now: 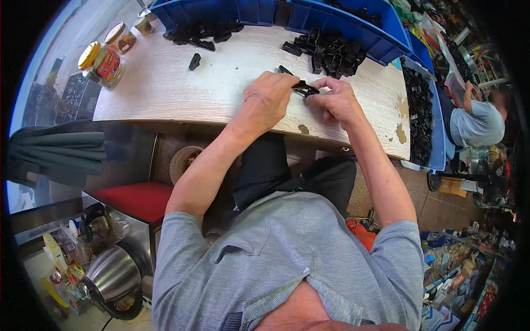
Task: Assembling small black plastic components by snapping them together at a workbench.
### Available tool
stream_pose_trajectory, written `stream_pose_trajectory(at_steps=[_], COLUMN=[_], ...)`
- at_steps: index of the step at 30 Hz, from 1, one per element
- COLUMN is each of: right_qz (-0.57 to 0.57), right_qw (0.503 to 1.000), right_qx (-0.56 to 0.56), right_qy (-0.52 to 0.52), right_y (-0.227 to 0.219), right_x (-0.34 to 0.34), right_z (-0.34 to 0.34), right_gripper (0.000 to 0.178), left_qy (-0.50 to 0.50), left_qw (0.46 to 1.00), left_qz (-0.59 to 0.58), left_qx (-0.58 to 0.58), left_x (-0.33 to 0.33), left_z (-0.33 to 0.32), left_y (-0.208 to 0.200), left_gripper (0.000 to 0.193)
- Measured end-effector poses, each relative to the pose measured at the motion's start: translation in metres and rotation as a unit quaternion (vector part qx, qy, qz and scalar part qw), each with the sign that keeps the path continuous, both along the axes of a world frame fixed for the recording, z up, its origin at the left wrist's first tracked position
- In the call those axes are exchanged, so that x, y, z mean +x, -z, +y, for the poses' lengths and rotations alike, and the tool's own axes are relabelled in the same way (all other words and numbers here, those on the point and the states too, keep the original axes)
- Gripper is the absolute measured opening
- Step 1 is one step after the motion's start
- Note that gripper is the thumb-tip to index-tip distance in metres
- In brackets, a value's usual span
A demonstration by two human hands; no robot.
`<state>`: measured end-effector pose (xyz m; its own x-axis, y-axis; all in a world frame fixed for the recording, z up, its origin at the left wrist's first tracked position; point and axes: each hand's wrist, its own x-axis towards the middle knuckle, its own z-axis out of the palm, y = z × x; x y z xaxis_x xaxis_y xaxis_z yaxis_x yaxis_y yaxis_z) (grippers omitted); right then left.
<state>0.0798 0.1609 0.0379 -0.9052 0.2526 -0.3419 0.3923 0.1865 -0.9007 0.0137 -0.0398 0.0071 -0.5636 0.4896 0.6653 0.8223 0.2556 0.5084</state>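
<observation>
Hanging at the far left, a dark cloth point(58, 151) drapes above a steel kettle point(116, 273), which lies near a red-topped cabinet point(135, 198). On the left end of the pale bench point(171, 99) stand a jar with a yellow lid point(105, 65), a second lidded jar point(120, 38) just behind it and a small container point(143, 26) farther back. Next comes a single black part point(195, 62), lying apart, with a loose group of black pieces point(201, 36) beyond it, in front of a blue bin point(212, 14). Near the middle of the bench's front edge, the left hand point(270, 98) bends over with its fingertips closed on the left end of a black workpiece point(305, 89); a dark tip shows beyond its knuckles, and I cannot tell whether it belongs to the same piece. The right hand point(338, 102) pinches the workpiece's right end between thumb and forefinger. Behind the right hand lies a denser heap of black pieces point(334, 55), before another blue bin point(359, 27). Beside the bench's right end, a long blue tray point(438, 144) holds many more dark parts, and past it a co-worker point(479, 121) in a light top is bent forward.
</observation>
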Motion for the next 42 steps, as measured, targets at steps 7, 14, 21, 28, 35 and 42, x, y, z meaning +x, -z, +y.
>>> stream_pose_trajectory(at_steps=[7, 14, 21, 28, 35, 42], right_qz=[0.007, 0.023, 0.031, 0.01, 0.02, 0.106], right_qw=[1.0, 0.999, 0.998, 1.0, 0.987, 0.917], right_qx=[0.02, 0.02, 0.046, 0.019, -0.064, -0.037], right_qy=[-0.005, -0.011, -0.019, 0.017, 0.145, 0.383], right_y=[-0.002, 0.006, 0.006, -0.002, -0.009, -0.014], right_x=[0.003, 0.003, 0.003, 0.01, 0.021, 0.038], right_z=[-0.004, -0.002, 0.001, 0.001, 0.043, 0.137], right_gripper=[0.027, 0.029, 0.023, 0.024, 0.027, 0.03], left_qy=[0.063, 0.082, 0.024, -0.118, -0.263, -0.177], left_qw=[0.993, 0.986, 0.979, 0.987, 0.942, 0.966], left_qz=[0.012, 0.041, 0.094, 0.1, 0.033, -0.033], left_qx=[-0.096, -0.142, -0.181, 0.053, -0.206, -0.187], left_x=[-0.005, -0.003, 0.011, -0.043, -0.11, -0.107], left_z=[0.019, 0.02, 0.011, -0.043, -0.137, -0.141], left_y=[0.002, 0.001, 0.002, 0.002, 0.007, 0.001], left_gripper=[0.027, 0.048, 0.031, 0.031, 0.032, 0.035])
